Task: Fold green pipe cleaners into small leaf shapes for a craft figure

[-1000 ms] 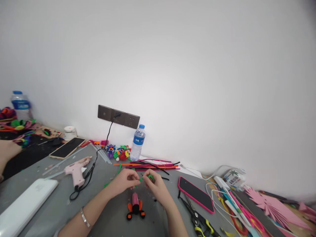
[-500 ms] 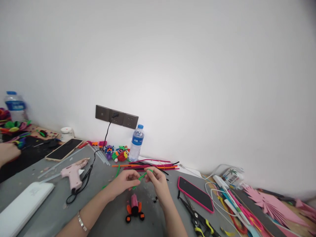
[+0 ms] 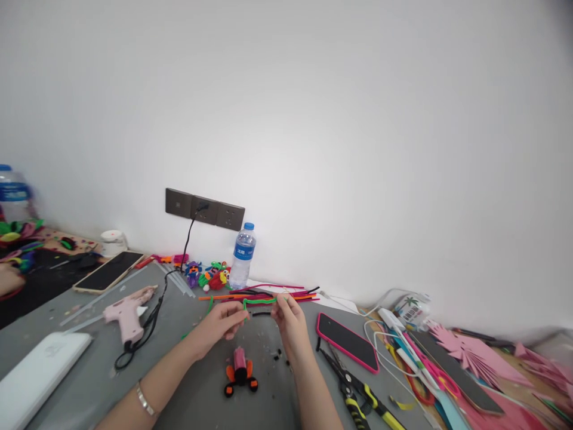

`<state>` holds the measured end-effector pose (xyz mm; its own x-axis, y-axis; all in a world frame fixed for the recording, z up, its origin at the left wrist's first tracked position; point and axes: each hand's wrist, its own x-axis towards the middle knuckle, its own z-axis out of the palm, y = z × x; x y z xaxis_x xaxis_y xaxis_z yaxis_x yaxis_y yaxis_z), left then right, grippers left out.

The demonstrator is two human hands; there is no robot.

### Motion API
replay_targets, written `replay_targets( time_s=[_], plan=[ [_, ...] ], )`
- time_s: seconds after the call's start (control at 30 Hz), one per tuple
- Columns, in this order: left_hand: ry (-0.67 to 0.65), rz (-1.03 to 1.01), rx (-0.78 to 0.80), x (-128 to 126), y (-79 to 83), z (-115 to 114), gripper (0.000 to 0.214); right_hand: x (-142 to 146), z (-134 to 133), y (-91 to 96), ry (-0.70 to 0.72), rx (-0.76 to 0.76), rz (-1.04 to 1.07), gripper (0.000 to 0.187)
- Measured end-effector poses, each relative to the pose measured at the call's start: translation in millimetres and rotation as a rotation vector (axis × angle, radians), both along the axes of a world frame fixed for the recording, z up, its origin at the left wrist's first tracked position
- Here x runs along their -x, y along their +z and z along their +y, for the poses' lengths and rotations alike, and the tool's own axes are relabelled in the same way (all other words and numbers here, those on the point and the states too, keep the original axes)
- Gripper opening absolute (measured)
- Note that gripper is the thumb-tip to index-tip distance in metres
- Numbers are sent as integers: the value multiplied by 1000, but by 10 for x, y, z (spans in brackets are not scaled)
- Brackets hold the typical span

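A bent green pipe cleaner [image 3: 259, 302] stretches between my two hands above the grey mat. My left hand [image 3: 228, 321] pinches its lower left end, where it bends downward. Thumb and fingers of my right hand [image 3: 286, 313] are closed on its other end. Below them, on the mat, sits a small pipe-cleaner figure [image 3: 240, 371] with a pink body, orange side pieces and black-and-orange round ends. Behind my hands lies a bundle of pink, orange and black pipe cleaners [image 3: 215, 297].
Left are a pink glue gun [image 3: 126, 315], clear glue sticks [image 3: 101, 294], a phone [image 3: 110, 272] and a white case [image 3: 45, 370]. A water bottle [image 3: 243, 257] stands by the wall. Right lie a pink-edged phone [image 3: 348, 341] and yellow-black pliers [image 3: 353, 385]. Another person's hand [image 3: 9, 279] shows far left.
My hands have moved apart, and the green pipe cleaner is now drawn straighter with a sharp bend near my left hand. The whole view has shifted slightly.
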<state>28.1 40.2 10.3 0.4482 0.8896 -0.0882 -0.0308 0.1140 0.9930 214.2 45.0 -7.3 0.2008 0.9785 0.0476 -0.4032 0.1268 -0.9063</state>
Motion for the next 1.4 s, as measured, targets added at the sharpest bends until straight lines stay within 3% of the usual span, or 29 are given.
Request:
replay_targets(
  time_s=[0.13, 0.47, 0.67, 0.8, 0.9, 1.0, 1.2, 1.4],
  plan=[
    [5, -29, 25, 6, 52, -4, 36, -21, 8, 22, -50, 4, 65, 35],
    [-220, 76, -66, 21, 82, -55, 38, -85, 12, 4, -49, -30, -51, 32],
    [-86, 132, -83, 40, 70, 1, 44, -59, -5, 44, 30, 72, 126, 32],
    [71, 225, -239, 154, 22, 126, 46, -120, 24, 10, 8, 127, 224, 33],
    [260, 496, -448, 308, -37, 239, 36, -206, 59, -37, -29, 127, 223, 33],
    [355, 778, -452, 451, -128, 314, 24, -290, 91, -88, -60, 128, 218, 33],
    [323, 932, -358, 481, -191, 263, 28, -375, 124, -156, -113, 99, 222, 31],
    [144, 936, -386, 380, -98, 173, 51, -387, 160, -216, -149, 79, 223, 28]
  ],
)
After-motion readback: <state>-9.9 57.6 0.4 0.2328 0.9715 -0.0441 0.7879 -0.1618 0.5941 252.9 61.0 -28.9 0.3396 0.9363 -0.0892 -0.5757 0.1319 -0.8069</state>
